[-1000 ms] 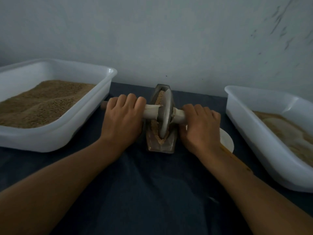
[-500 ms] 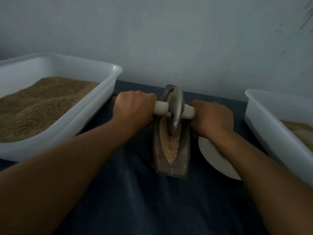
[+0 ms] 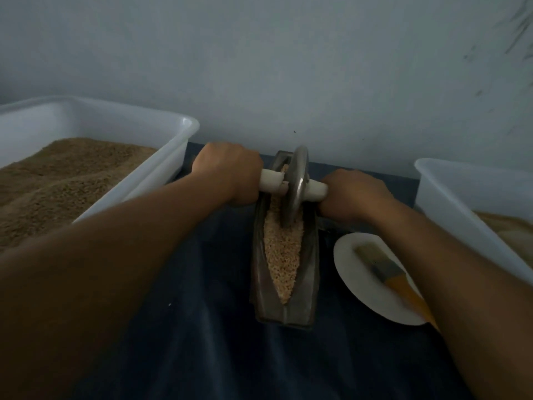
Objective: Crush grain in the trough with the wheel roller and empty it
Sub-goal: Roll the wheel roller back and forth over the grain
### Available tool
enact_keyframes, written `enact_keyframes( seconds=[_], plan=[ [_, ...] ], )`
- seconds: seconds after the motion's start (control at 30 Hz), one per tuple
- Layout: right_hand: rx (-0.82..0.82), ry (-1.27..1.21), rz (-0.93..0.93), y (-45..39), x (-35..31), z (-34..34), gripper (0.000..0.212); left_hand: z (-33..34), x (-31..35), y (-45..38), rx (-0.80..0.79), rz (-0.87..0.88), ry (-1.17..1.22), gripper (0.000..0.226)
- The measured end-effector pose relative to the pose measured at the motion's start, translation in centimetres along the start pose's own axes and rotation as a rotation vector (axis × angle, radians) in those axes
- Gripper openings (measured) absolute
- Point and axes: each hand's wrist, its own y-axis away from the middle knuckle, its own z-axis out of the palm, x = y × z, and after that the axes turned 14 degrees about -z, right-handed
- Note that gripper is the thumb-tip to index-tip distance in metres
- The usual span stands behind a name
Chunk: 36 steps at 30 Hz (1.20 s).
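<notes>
Centrally, item one: a dark metal trough point(image 3: 284, 295), boat-shaped, lying lengthwise from near to far on a dark blue cloth point(image 3: 202, 342), its far end close to the pale wall point(image 3: 259, 67). Contents: pale crushed grain point(image 3: 281, 255) filling the narrow channel, tapering to a point at the near end. Item two: the wheel roller point(image 3: 294, 189), a metal disc standing upright on edge in the far half of the trough, rim down in the grain, with a pale axle handle point(image 3: 271, 180) projecting to both sides. Left hand point(image 3: 230, 171): fingers curled round the left end of the handle, knuckles up. Right hand point(image 3: 354, 194): likewise wrapped round the right end of the handle, back of the hand toward the camera. Both forearms reach in from the near edge. Item three, just right of the trough: a white round plate point(image 3: 354, 278) on the cloth, carrying a flat brush point(image 3: 383, 267) with grey bristles and a yellow handle, partly hidden by the right forearm. Item four, far left: a white plastic tub point(image 3: 161, 157) holding a heap of brown grain point(image 3: 57, 180). Item five, far right: a second white tub point(image 3: 461, 203), partly out of frame, with pale material visible inside.
</notes>
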Motion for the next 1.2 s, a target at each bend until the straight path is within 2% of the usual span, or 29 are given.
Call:
enact_keyframes(
  seconds=[0.17, 0.27, 0.43, 0.7, 0.9, 1.2],
  plan=[
    [0.106, 0.097, 0.001, 1.5, -1.0, 0.3, 0.017, 0.8, -0.1, 2.4, 0.103, -0.055, 0.064, 0.02],
    [0.234, 0.129, 0.02, 3.0, -2.0, 1.0, 0.015, 1.4, -0.1, 4.6, 0.233, -0.057, 0.11, 0.016],
    [0.454, 0.208, 0.017, 6.3, -4.0, 2.2, 0.016, 1.4, -0.3, 8.2, 0.439, -0.009, 0.165, 0.025],
    [0.663, 0.047, -0.002, 10.9, -6.3, 2.6, 0.017, 0.4, 0.0, 11.8, 0.546, -0.006, 0.211, 0.034],
    [0.698, 0.04, -0.024, 11.5, -6.4, 2.7, 0.017, 0.8, 0.0, 12.1, 0.576, -0.018, 0.228, 0.035],
    [0.501, 0.171, 0.023, 6.8, -4.2, 2.5, 0.024, 2.1, -0.2, 8.7, 0.501, -0.022, 0.19, 0.029]
  ],
)
